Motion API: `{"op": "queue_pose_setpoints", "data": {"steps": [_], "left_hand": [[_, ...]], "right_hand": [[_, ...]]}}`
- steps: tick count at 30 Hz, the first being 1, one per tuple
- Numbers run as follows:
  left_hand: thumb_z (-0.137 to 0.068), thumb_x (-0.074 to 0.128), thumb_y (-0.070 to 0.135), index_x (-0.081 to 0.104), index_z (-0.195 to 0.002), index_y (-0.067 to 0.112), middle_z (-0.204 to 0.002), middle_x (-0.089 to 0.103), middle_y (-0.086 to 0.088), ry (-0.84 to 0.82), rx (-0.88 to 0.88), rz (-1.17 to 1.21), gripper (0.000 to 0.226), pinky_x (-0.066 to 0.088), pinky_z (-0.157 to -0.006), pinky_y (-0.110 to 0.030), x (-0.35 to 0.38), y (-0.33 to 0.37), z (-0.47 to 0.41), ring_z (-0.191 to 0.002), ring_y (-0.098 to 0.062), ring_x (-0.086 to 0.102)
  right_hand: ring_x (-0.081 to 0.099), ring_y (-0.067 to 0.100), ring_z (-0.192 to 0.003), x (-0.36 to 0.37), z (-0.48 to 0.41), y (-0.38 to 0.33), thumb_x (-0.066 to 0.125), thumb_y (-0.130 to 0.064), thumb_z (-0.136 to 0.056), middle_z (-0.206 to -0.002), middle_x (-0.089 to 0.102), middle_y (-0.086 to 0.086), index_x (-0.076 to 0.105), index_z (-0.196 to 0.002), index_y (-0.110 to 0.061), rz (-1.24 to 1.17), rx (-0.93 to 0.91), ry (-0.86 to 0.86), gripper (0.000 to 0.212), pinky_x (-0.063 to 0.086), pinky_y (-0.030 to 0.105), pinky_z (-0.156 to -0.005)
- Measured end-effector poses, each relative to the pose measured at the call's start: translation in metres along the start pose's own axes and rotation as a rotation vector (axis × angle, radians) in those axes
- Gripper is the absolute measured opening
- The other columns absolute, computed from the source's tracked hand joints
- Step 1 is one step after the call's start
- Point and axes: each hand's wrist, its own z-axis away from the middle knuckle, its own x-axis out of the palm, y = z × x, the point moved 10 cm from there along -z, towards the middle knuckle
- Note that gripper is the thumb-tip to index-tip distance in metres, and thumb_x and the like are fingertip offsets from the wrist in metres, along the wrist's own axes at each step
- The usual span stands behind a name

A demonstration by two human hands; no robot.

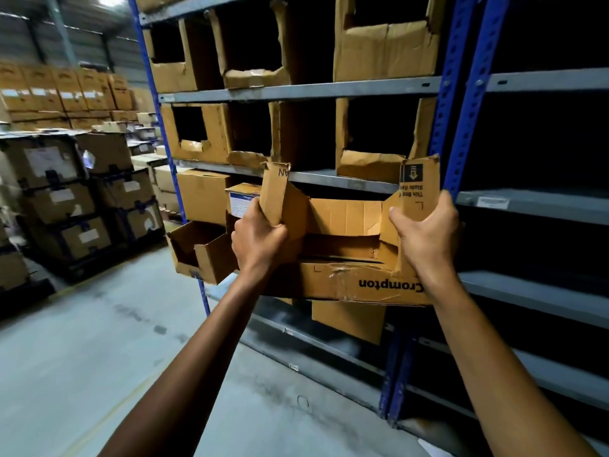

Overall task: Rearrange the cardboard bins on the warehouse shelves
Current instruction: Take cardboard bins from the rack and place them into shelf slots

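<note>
Hands, left [257,240] and right [425,232], grip cardboard bin [342,282]; nothing visible inside.

A torn, cut-front cardboard bin [342,282], its "Crompton" print upside down, hangs level before the blue-posted shelves [329,90], side flaps gripped by the left hand [257,242] and right hand [425,235]. Similar cut-front bins [382,51] stand upright along the upper shelves.

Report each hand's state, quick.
Left hand: closed, holding the bin at its left side.
Right hand: closed, holding the bin at its right side.
</note>
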Motion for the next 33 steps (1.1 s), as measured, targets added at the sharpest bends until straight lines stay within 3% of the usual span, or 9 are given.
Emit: {"op": "queue_pose_setpoints", "data": {"steps": [2,4,7,14,19,24,27,31,33], "left_hand": [[-0.064,0.054,0.032,0.057,-0.119,0.009,-0.108,0.069,-0.017,-0.024,0.006,0.022,0.060,0.055,-0.077,-0.041,0.015,-0.002,0.000,-0.098,-0.036,0.065],[-0.071,0.061,0.026,0.058,-0.118,0.006,-0.106,0.069,-0.017,-0.039,0.003,0.038,0.051,0.050,-0.071,-0.032,0.030,-0.010,0.000,-0.095,-0.035,0.066],[-0.079,0.068,0.008,0.059,-0.119,0.003,-0.102,0.068,-0.013,-0.043,-0.028,0.079,0.042,0.040,-0.069,-0.025,0.050,-0.025,0.003,-0.090,-0.030,0.064],[-0.074,0.067,0.001,0.057,-0.122,0.005,-0.098,0.067,-0.007,-0.074,-0.010,0.198,0.049,0.047,-0.071,-0.026,0.105,-0.069,-0.007,-0.081,-0.020,0.060],[-0.072,0.068,0.003,0.055,-0.125,0.009,-0.104,0.069,-0.014,-0.154,-0.024,0.199,0.055,0.055,-0.078,-0.036,0.152,-0.106,-0.025,-0.089,-0.029,0.064],[-0.070,0.077,0.055,0.045,-0.132,0.026,-0.113,0.065,0.004,-0.444,-0.095,0.351,0.076,0.056,-0.081,-0.033,0.212,-0.138,-0.038,-0.099,-0.013,0.063],[-0.069,0.061,0.077,0.037,-0.138,0.025,-0.119,0.062,0.005,-0.630,-0.166,0.404,0.090,0.051,-0.089,-0.030,0.239,-0.154,-0.036,-0.107,-0.014,0.061],[-0.068,0.057,0.077,0.015,-0.145,0.024,-0.129,0.054,-0.002,-0.877,-0.215,0.383,0.102,0.047,-0.101,-0.040,0.269,-0.171,-0.036,-0.113,-0.019,0.056],[-0.079,0.066,0.057,0.007,-0.147,0.017,-0.134,0.049,-0.006,-1.011,-0.232,0.325,0.098,0.044,-0.105,-0.042,0.283,-0.180,-0.037,-0.118,-0.022,0.053]], "right_hand": [[0.064,0.017,-0.097,-0.003,0.004,0.009,0.072,-0.043,-0.078,-0.108,0.065,-0.006,0.051,-0.117,-0.024,0.033,0.009,0.039,0.048,0.056,0.045,-0.084],[0.065,0.018,-0.095,-0.005,0.010,0.020,0.072,-0.044,-0.076,-0.106,0.067,-0.005,0.052,-0.116,-0.024,0.070,0.016,0.067,0.049,0.057,0.045,-0.081],[0.067,0.019,-0.091,-0.002,0.018,0.037,0.074,-0.041,-0.078,-0.104,0.069,-0.003,0.055,-0.114,-0.021,0.122,0.017,0.090,0.045,0.056,0.033,-0.075],[0.067,0.017,-0.087,0.023,0.031,0.091,0.071,-0.049,-0.075,-0.101,0.068,-0.006,0.050,-0.110,-0.029,0.090,0.093,0.112,0.046,0.060,0.043,-0.072],[0.068,0.024,-0.087,0.044,0.040,0.127,0.070,-0.057,-0.071,-0.102,0.070,0.001,0.052,-0.114,-0.023,0.139,0.174,0.132,0.058,0.058,0.046,-0.073],[0.062,0.027,-0.103,0.075,0.039,0.165,0.077,-0.048,-0.073,-0.117,0.066,0.006,0.047,-0.129,-0.016,0.166,0.279,0.083,0.071,0.053,0.044,-0.086],[0.059,0.029,-0.111,0.092,0.041,0.190,0.079,-0.046,-0.074,-0.123,0.063,0.010,0.042,-0.137,-0.011,0.186,0.355,0.052,0.081,0.051,0.042,-0.090],[0.060,0.031,-0.106,0.112,0.043,0.213,0.081,-0.041,-0.073,-0.118,0.064,0.012,0.045,-0.130,-0.007,0.223,0.398,0.057,0.075,0.051,0.037,-0.084],[0.059,0.033,-0.108,0.120,0.044,0.224,0.081,-0.041,-0.072,-0.118,0.063,0.013,0.044,-0.132,-0.006,0.253,0.418,0.062,0.078,0.051,0.039,-0.085]]}}
